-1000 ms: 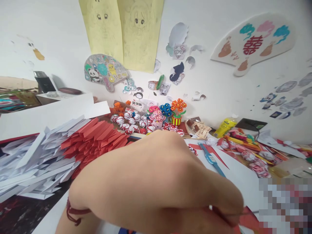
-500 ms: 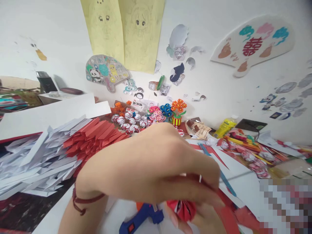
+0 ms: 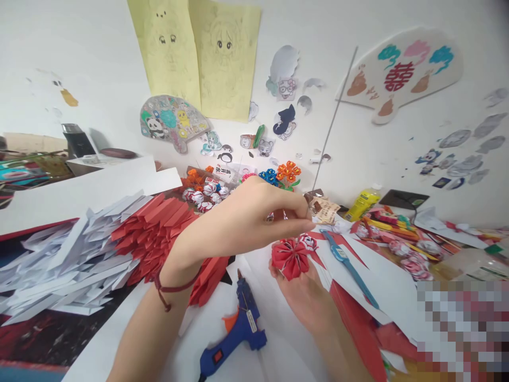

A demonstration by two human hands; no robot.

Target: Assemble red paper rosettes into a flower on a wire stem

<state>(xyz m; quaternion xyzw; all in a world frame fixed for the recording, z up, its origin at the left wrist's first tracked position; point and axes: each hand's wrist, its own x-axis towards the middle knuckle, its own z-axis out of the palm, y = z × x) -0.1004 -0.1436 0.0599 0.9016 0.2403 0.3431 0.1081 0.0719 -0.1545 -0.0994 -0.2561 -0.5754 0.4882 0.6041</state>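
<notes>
My left hand (image 3: 254,217), with a dark red cord bracelet on its wrist, is closed in a pinch on a thin grey wire (image 3: 334,119). The wire slants upward against the wall. Below and slightly right of it, my right hand (image 3: 300,294) holds a folded red paper flower (image 3: 291,258), its pleats facing me. A red-and-white paper ball (image 3: 308,242) shows just behind the flower; I cannot tell whether they are joined. Between my forearms a blue glue gun (image 3: 234,334) with an orange trigger lies on white paper.
Piles of folded white paper strips (image 3: 75,260) and red paper strips (image 3: 155,228) lie to the left. On the right are a blue paper trimmer (image 3: 350,268), red paper sheets (image 3: 353,329) and a yellow bottle (image 3: 363,202). Orange flowers (image 3: 289,172) stand by the wall.
My left hand has moved up and away from me, uncovering the glue gun and the red flower. The wire now points upward from its fingers. My right hand and the flower now sit higher in view.
</notes>
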